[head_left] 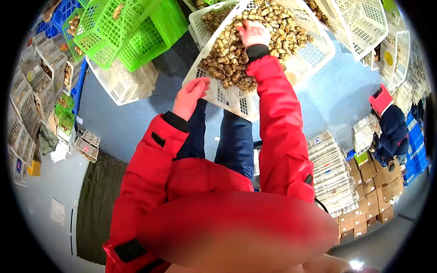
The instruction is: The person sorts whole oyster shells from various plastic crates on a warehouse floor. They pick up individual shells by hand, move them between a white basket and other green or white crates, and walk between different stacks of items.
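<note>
A white perforated plastic crate (314, 59) in front of me holds a heap of brown, knobbly mushrooms (227, 59), shiitake by their look. My right hand (255, 34) reaches across the crate to the far part of the heap. Its fingers are bent down among the mushrooms, and what lies between them is hidden. Beside the crate's near left corner is my left hand (189, 98), fingers loosely bent and a little apart, nothing visible in them. I cannot tell whether it touches the rim.
Bright green crates (145, 41) sit over a white crate (123, 84) at left. Another white crate (359, 22) stands at upper right. Stacked crates (332, 173) and cardboard boxes (373, 191) are at lower right. A person in dark clothes (393, 129) bends near them.
</note>
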A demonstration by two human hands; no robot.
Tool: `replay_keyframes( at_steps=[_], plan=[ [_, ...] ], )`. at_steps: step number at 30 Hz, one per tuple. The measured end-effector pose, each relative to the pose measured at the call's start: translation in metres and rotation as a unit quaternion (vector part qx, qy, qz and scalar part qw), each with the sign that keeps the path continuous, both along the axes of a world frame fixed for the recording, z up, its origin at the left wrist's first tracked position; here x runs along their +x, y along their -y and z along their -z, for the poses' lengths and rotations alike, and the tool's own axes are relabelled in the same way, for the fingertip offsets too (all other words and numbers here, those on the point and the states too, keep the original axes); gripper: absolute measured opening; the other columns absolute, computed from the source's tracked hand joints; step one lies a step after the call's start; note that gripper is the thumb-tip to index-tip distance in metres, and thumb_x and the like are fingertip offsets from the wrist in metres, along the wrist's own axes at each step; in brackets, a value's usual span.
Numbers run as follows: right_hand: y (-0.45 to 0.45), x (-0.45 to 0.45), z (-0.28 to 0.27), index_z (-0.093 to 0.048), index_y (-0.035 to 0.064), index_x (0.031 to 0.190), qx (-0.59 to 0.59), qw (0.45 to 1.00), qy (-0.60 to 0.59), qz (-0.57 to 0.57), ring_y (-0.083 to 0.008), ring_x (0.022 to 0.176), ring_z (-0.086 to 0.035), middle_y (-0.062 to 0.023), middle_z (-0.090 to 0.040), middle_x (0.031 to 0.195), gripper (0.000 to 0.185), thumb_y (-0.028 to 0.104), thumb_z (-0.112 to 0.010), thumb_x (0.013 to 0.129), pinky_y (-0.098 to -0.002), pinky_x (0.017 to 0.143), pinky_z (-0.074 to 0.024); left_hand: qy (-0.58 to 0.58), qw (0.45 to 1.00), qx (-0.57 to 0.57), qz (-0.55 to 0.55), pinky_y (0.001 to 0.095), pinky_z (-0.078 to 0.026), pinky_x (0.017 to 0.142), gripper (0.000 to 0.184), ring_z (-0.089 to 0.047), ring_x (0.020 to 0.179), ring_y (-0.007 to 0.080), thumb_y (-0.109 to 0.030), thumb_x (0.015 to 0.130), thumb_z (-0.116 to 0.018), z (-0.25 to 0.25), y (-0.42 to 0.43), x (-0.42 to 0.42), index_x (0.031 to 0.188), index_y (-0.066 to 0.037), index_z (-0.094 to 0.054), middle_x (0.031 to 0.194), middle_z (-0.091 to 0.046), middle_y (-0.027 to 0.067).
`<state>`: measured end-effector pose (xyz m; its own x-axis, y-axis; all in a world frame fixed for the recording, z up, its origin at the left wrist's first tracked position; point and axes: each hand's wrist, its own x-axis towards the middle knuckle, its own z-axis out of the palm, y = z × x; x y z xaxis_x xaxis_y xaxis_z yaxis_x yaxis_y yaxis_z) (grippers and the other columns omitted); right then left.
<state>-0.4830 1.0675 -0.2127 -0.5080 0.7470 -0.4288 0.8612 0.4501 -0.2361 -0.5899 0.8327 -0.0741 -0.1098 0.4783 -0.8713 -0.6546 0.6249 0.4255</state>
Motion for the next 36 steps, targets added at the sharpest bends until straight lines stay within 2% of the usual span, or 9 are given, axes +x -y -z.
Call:
replay_keyframes(
  at_steps=[3, 6, 11, 13, 20, 25, 29, 32, 36],
  plan=[
    [0.02, 0.043, -0.027, -0.063, 0.0095, 0.093, -0.195, 0.937, -0.171, 0.235, -0.0228, 0.075, -0.06, -0.0093, -0.064, 0.082, 0.022, 0.026, -0.058, 0.08, -0.0317, 0.069, -0.0468, 0.009, 1.0, 0.006, 0.003, 0.0288, -0.04, 0.087, 0.034, -0.052, 0.104, 0.0167, -0.025, 0.091, -0.048, 0.003, -0.015, -0.002, 0.117, -0.003, -0.051, 0.113, -0.055, 0.0062],
    [0.065, 0.08, -0.024, -0.062, -0.0018, 0.094, -0.47, 0.702, -0.425, 0.325, -0.0115, 0.078, -0.058, -0.0075, -0.064, 0.086, 0.019, 0.006, -0.057, 0.078, -0.0208, 0.069, -0.0452, 0.072, 0.995, 0.047, -0.051, 0.0313, -0.04, 0.09, 0.049, -0.05, 0.107, 0.0169, -0.029, 0.089, -0.052, 0.025, -0.018, 0.016, 0.13, -0.007, -0.037, 0.122, -0.048, 0.0052],
    [0.059, 0.077, -0.034, -0.059, 0.0098, 0.108, -0.283, 0.863, -0.306, 0.286, -0.025, 0.084, -0.06, -0.0147, -0.063, 0.092, 0.033, 0.024, -0.059, 0.078, -0.0342, 0.075, -0.0468, 0.067, 0.996, -0.031, -0.042, 0.0299, -0.042, 0.087, 0.049, -0.052, 0.103, 0.0142, -0.03, 0.088, -0.053, 0.051, -0.043, 0.034, 0.13, -0.009, -0.038, 0.117, -0.05, 0.003],
    [0.04, 0.079, -0.007, -0.058, 0.0102, 0.108, -0.015, 0.983, -0.117, 0.144, -0.0288, 0.084, -0.059, -0.0148, -0.062, 0.089, 0.038, 0.03, -0.061, 0.076, -0.0374, 0.074, -0.0471, 0.109, 0.993, -0.019, -0.034, 0.0288, -0.043, 0.085, 0.043, -0.054, 0.1, 0.0134, -0.029, 0.088, -0.053, 0.049, -0.039, 0.033, 0.125, -0.008, -0.043, 0.114, -0.053, 0.003],
    [0.018, 0.022, 0.014, -0.055, 0.0145, 0.109, -0.008, 0.984, 0.114, 0.136, -0.0267, 0.09, -0.059, -0.0128, -0.06, 0.096, 0.042, 0.037, -0.064, 0.075, -0.0368, 0.075, -0.0484, 0.116, 0.992, -0.033, -0.024, 0.0283, -0.044, 0.082, 0.036, -0.056, 0.097, 0.0129, -0.028, 0.089, -0.052, 0.053, -0.026, 0.037, 0.118, -0.008, -0.05, 0.109, -0.058, 0.0027],
    [0.038, 0.064, -0.006, -0.058, 0.0026, 0.105, -0.222, 0.857, -0.307, 0.35, -0.0137, 0.08, -0.059, -0.0056, -0.064, 0.09, 0.034, 0.014, -0.066, 0.074, -0.0259, 0.072, -0.0465, 0.116, 0.992, -0.021, -0.037, 0.0295, -0.043, 0.084, 0.043, -0.056, 0.097, 0.0145, -0.031, 0.088, -0.053, 0.065, -0.037, 0.042, 0.124, -0.01, -0.044, 0.109, -0.057, 0.003],
    [0.08, 0.073, -0.047, -0.054, -0.0014, 0.112, -0.514, 0.737, -0.354, 0.259, -0.0119, 0.083, -0.057, -0.0044, -0.063, 0.093, 0.042, 0.013, -0.066, 0.075, -0.0249, 0.075, -0.0461, 0.19, 0.972, 0.027, -0.133, 0.031, -0.046, 0.083, 0.044, -0.057, 0.095, 0.0171, -0.023, 0.088, -0.055, 0.073, -0.044, 0.047, 0.127, -0.01, -0.041, 0.11, -0.056, 0.0046],
    [0.066, 0.063, -0.036, -0.055, 0.0062, 0.105, -0.203, 0.962, -0.158, 0.097, -0.0289, 0.077, -0.059, -0.0135, -0.062, 0.089, 0.037, 0.034, -0.056, 0.08, -0.036, 0.069, -0.047, 0.145, 0.985, -0.023, -0.089, 0.0281, -0.049, 0.075, 0.041, -0.059, 0.089, 0.0153, -0.017, 0.088, -0.053, 0.087, -0.039, 0.047, 0.126, -0.008, -0.042, 0.104, -0.06, 0.0072],
    [0.032, 0.041, 0.023, -0.06, 0.01, 0.091, 0.017, 0.994, 0.1, -0.044, -0.0281, 0.072, -0.062, -0.0127, -0.064, 0.08, 0.03, 0.037, -0.055, 0.08, -0.0394, 0.062, -0.0486, 0.089, 0.992, -0.06, -0.067, 0.024, -0.049, 0.068, 0.039, -0.059, 0.081, 0.0129, -0.014, 0.089, -0.053, 0.089, -0.03, 0.045, 0.125, -0.006, -0.042, 0.1, -0.062, 0.0079]
  ],
)
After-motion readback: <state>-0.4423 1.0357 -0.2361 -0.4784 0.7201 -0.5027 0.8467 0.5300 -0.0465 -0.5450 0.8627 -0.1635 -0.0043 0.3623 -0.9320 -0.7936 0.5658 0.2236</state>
